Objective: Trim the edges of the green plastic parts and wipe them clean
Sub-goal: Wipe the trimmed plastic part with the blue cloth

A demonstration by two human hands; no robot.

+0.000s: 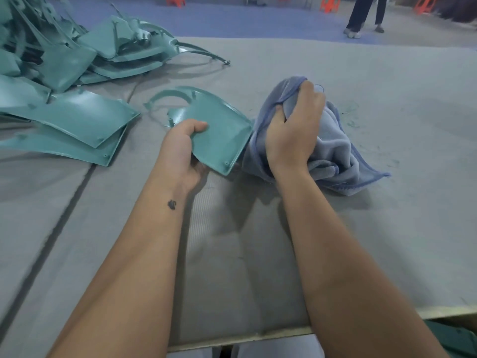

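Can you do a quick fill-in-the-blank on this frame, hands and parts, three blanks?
1. The left hand grips a green plastic part by its ____ edge.
2. The right hand is bunched around a ____ cloth.
3. The pile of green parts lies on the grey table to the person's ____.

Missing words: near; blue; left

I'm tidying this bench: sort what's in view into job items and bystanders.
Job: green plastic part held by left hand; blue cloth gripped by right hand; pile of green parts; two stacked green panels.

Bystanders: orange stools; standing person's legs.
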